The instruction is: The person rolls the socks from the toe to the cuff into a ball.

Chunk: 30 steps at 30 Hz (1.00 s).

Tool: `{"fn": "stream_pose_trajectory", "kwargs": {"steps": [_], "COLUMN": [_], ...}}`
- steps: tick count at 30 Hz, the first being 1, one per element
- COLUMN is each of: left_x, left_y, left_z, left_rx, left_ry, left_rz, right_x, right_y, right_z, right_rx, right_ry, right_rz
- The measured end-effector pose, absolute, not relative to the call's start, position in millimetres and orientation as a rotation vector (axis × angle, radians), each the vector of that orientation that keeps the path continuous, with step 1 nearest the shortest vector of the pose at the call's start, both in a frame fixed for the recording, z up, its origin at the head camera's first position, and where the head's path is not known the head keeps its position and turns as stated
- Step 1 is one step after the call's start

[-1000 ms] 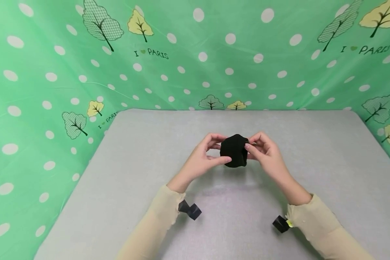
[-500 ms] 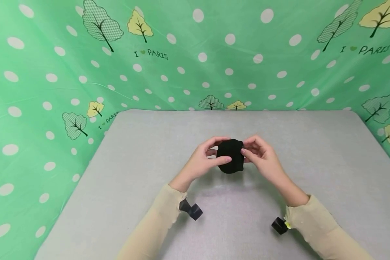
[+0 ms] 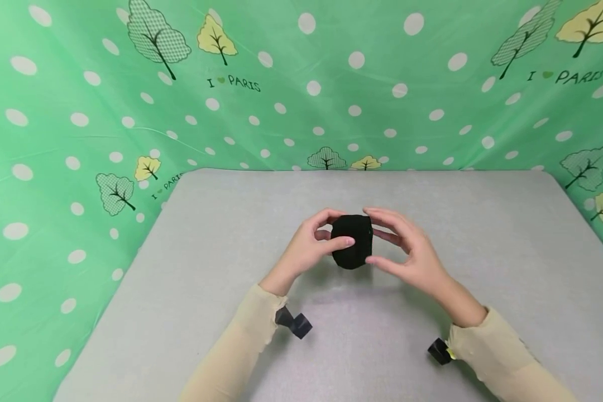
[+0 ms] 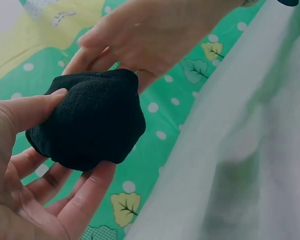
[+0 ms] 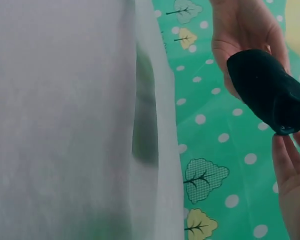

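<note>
A black rolled fabric bundle (image 3: 353,241) hangs above the middle of the grey table (image 3: 231,234). My left hand (image 3: 326,237) grips it, thumb on the near side and fingers curled round the far side and underneath. The left wrist view shows that thumb (image 4: 30,107) lying on the bundle (image 4: 90,120). My right hand (image 3: 387,237) sits at the bundle's right side with its fingers spread and nearly straight. In the right wrist view its fingertips (image 5: 290,165) lie just below the bundle's end (image 5: 267,90); whether they touch is unclear.
A green curtain (image 3: 301,84) with white dots and tree prints surrounds the table on the back and both sides. Small black camera mounts (image 3: 293,324) (image 3: 439,352) hang under both beige sleeves. The table's far edge meets the curtain.
My right hand has let go of the bundle and spread its fingers. The bundle has shifted slightly left and down in the left hand's grip.
</note>
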<state>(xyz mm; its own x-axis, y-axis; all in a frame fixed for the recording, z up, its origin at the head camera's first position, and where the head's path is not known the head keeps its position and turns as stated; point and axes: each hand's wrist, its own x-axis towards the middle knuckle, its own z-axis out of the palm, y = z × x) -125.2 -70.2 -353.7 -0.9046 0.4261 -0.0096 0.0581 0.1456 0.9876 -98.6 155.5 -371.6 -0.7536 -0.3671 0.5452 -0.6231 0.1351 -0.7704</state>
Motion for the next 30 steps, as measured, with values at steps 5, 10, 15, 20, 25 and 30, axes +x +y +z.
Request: {"fn": "stream_pose_trajectory", "kwargs": {"steps": [5,10,15,20,25,30], "left_x": [-125.9,-125.3,-124.9,-124.6,-124.2,-123.8], "left_y": [-69.1,-67.6,-65.8,-64.4,-64.0,-67.9], "left_z": [-351.5,-350.9,-352.1,-353.1,-353.9,-355.8], "left_rx": [0.456,0.445,0.435,0.414,0.403,0.47], "left_ry": [2.1,2.08,2.064,2.065,2.043,2.015], "left_rz": [1.829,1.831,1.84,1.845,1.857,1.854], "right_x": [-98.5,-98.3,-99.6,-99.5,-99.3,-99.9], "right_y": [155.9,155.1,153.9,154.1,153.4,155.5], "right_z": [-372.0,-372.7,-375.0,-375.9,-376.0,-375.5], "right_rx": [1.113,1.097,1.065,1.062,1.041,0.974], "right_ry": [-2.312,-2.403,-2.379,-2.368,-2.345,-2.306], "right_rz": [1.351,1.162,1.108,1.104,1.183,1.294]}}
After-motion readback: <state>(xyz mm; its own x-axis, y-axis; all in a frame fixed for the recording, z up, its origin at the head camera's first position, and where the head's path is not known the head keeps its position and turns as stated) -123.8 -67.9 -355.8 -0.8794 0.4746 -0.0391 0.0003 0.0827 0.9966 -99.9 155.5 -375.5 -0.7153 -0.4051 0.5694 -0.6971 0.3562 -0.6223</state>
